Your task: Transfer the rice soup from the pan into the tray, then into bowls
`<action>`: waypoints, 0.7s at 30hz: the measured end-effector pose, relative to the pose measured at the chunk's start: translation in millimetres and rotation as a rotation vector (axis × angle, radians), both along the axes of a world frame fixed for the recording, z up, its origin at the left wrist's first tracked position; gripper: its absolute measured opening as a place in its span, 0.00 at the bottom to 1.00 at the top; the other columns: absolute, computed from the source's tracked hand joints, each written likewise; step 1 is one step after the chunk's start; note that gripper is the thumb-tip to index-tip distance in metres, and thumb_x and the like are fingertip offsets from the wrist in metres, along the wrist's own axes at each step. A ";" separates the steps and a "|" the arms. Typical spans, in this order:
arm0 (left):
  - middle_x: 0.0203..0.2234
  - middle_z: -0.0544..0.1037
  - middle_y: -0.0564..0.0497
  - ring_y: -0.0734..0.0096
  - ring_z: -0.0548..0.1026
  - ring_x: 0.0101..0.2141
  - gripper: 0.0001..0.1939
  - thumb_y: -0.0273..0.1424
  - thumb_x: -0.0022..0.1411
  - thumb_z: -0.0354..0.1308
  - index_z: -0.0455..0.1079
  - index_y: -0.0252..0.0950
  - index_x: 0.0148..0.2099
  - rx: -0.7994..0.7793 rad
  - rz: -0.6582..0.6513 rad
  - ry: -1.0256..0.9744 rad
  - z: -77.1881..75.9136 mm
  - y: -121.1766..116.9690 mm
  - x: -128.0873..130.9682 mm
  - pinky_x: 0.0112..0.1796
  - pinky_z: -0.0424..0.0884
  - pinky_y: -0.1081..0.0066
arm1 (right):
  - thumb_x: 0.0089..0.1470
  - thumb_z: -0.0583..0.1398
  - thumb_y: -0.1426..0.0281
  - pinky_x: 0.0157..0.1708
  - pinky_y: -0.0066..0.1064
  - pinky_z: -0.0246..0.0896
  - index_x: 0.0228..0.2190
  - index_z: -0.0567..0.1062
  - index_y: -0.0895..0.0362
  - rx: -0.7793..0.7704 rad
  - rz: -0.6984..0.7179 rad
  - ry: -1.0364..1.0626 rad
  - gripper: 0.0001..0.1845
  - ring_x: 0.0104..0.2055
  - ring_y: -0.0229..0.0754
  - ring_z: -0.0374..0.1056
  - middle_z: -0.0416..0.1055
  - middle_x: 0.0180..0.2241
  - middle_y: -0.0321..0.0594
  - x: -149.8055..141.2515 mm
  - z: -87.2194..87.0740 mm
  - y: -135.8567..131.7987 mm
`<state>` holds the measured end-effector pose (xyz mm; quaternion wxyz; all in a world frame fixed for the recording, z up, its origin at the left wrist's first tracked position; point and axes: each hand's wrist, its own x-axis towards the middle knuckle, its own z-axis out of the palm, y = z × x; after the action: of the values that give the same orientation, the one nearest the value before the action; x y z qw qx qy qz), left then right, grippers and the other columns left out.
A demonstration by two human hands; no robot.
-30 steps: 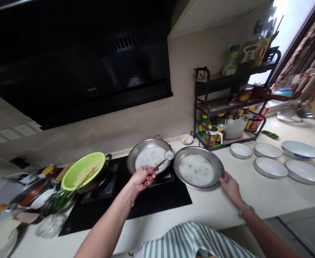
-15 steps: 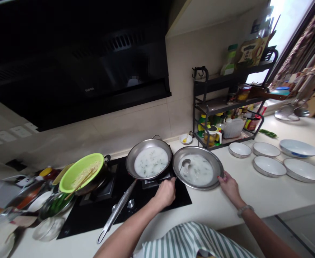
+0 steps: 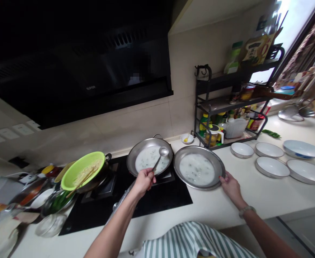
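Note:
My left hand (image 3: pixel 144 182) is closed round the handle of a metal ladle (image 3: pixel 163 152). The ladle's bowl hangs over the frying pan (image 3: pixel 132 154) on the stove, which holds a white soup (image 3: pixel 148 160) with green bits. To the right, a round metal basin (image 3: pixel 179 152) holds more of the white soup (image 3: pixel 197 170). My right hand (image 3: pixel 229 184) grips the basin's right rim, thumb on top. The pan's long handle passes partly behind my left forearm.
A green colander (image 3: pixel 69 176) of pale strips with chopsticks sits over the left burner. Several shallow bowls (image 3: pixel 272 166) stand at the right. Behind them is a black spice rack (image 3: pixel 210 104); a small white dish (image 3: pixel 187 139) lies near the wall. A range hood (image 3: pixel 93 64) overhangs the stove.
My left hand has moved left, lifting the ladle out of the basin and over the frying pan. My right hand stays on the basin's rim.

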<state>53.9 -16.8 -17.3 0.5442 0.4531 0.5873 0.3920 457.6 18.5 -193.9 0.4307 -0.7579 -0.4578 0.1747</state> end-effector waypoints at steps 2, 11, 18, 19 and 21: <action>0.14 0.70 0.57 0.83 0.54 0.10 0.03 0.26 0.58 0.61 0.71 0.31 0.34 -0.016 0.067 0.064 1.9 2.6 -19.1 0.13 0.47 0.79 | 0.42 0.56 0.57 0.27 0.37 0.57 0.45 0.79 0.65 -0.003 0.002 -0.006 0.33 0.23 0.47 0.64 0.67 0.18 0.37 0.6 -0.8 0.3; 0.11 0.70 0.53 0.84 0.56 0.09 0.10 0.18 0.53 0.66 0.68 0.30 0.24 -0.178 0.207 0.132 -12.3 16.6 -63.6 0.12 0.45 0.80 | 0.43 0.57 0.60 0.27 0.36 0.58 0.44 0.79 0.64 0.013 0.009 -0.028 0.29 0.24 0.47 0.66 0.68 0.19 0.37 1.9 -1.6 1.0; 0.11 0.70 0.52 0.85 0.56 0.09 0.12 0.18 0.53 0.66 0.67 0.31 0.24 -0.235 0.193 0.045 -12.6 19.7 -64.1 0.12 0.45 0.81 | 0.42 0.56 0.59 0.29 0.37 0.59 0.45 0.79 0.66 0.000 -0.001 -0.004 0.33 0.25 0.48 0.66 0.68 0.19 0.38 -0.2 0.0 0.3; 0.11 0.70 0.52 0.85 0.56 0.10 0.12 0.18 0.53 0.66 0.67 0.31 0.24 -0.240 0.195 0.018 -10.8 19.8 -64.5 0.12 0.45 0.81 | 0.42 0.56 0.58 0.29 0.37 0.59 0.45 0.79 0.66 0.000 0.001 -0.003 0.33 0.25 0.48 0.66 0.68 0.19 0.38 -0.4 0.1 0.1; 0.13 0.70 0.53 0.86 0.56 0.11 0.12 0.19 0.52 0.66 0.65 0.32 0.24 -0.259 0.195 -0.048 -5.8 19.8 -66.5 0.13 0.46 0.82 | 0.42 0.56 0.58 0.29 0.37 0.60 0.45 0.79 0.67 0.002 0.008 -0.002 0.33 0.25 0.48 0.66 0.68 0.19 0.38 -0.3 0.0 -0.2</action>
<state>-12.6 3.0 -23.1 0.5713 0.3107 0.6609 0.3745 457.2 18.4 -193.9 0.4303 -0.7558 -0.4613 0.1754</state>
